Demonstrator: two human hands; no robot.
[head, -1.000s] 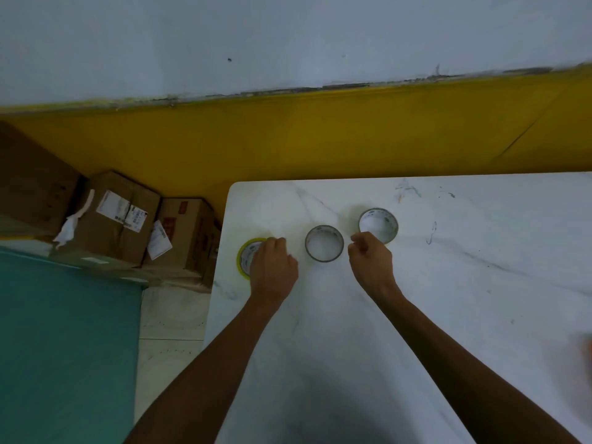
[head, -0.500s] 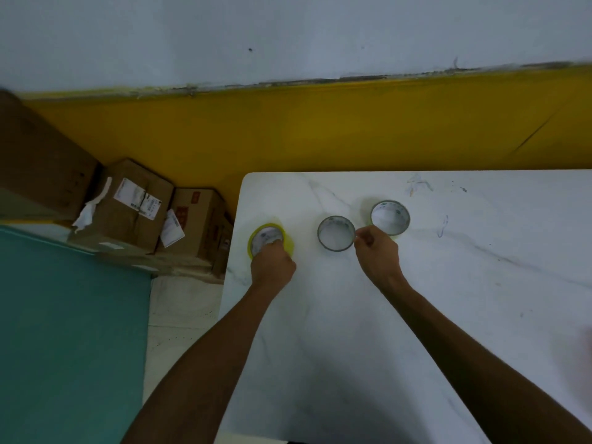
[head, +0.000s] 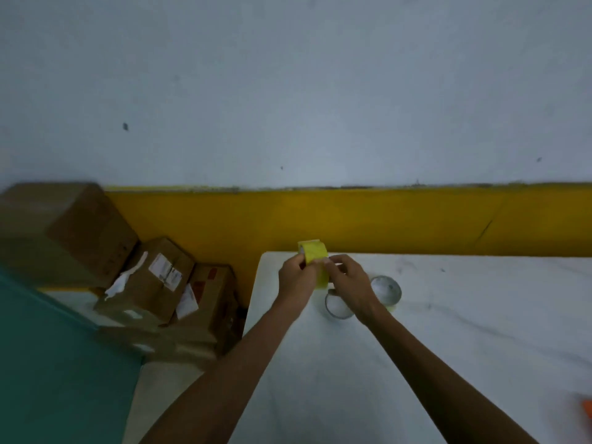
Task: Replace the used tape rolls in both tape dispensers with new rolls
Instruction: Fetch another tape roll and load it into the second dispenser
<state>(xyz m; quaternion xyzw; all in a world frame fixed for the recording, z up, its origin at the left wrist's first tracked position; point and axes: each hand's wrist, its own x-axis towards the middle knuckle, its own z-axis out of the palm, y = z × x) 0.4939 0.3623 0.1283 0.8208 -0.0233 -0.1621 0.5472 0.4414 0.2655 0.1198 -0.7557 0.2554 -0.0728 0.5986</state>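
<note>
A yellow tape roll is lifted above the white marble table, standing on edge between both hands. My left hand grips its left side. My right hand pinches its right side near the front. Two thin grey rings lie flat on the table: one empty core partly hidden under my right wrist, another empty core just right of it. No tape dispenser is clearly in view; an orange object shows at the right edge.
Several cardboard boxes are stacked on the floor left of the table, against a yellow and white wall. A teal surface fills the lower left. The table's left edge runs close to my left forearm.
My left hand lifted the yellow roll off the table and turned it on edge. My right hand left the ring and came onto the roll. The camera tilted upward.
</note>
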